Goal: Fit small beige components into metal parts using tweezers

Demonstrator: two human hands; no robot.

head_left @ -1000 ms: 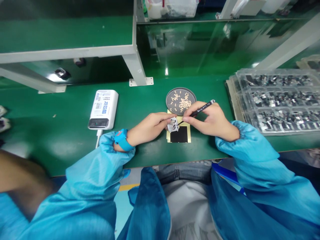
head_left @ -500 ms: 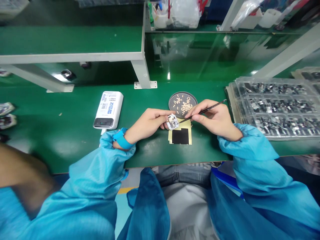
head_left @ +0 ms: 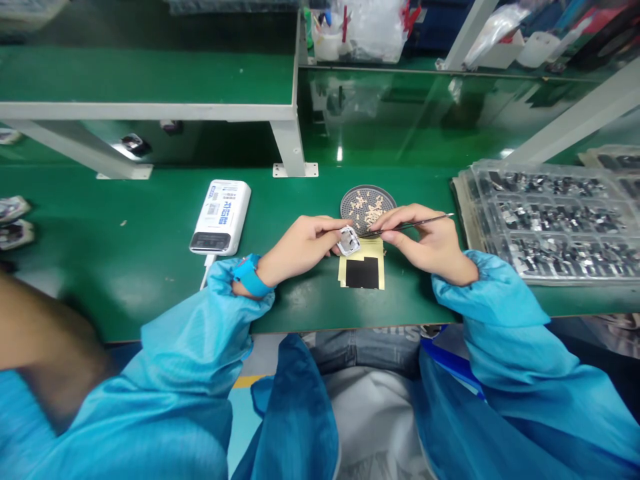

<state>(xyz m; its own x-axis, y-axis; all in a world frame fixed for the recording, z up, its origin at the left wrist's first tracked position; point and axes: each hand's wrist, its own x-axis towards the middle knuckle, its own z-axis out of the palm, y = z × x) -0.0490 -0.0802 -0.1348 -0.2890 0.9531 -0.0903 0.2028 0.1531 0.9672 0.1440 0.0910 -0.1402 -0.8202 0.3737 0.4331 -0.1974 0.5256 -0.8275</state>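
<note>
My left hand (head_left: 305,247) pinches a small white squarish casing (head_left: 349,241) at its left edge, its open inner side with grey and dark parts turned up. In my right hand (head_left: 427,238), held like a pen, is a thin dark pointed tool (head_left: 415,225). Its front tip is close to the casing's right edge; whether they touch I cannot tell. Just behind the hands stands a round dark dish (head_left: 356,195) with many small beige pieces. Beneath the hands lies a yellow sheet (head_left: 381,270) carrying a black patch (head_left: 363,273).
A white power bank (head_left: 220,217) with a cable lies on the green bench (head_left: 150,267) to the left. Clear compartment boxes (head_left: 555,227) of small metal parts stand at the right. A shelf leg (head_left: 289,143) rises behind. Another person's arm (head_left: 45,347) reaches in at left.
The tool in my right hand has tilted flatter, its rear end lower. The casing has turned slightly in my left hand, showing its inside more plainly. The view has shifted a little.
</note>
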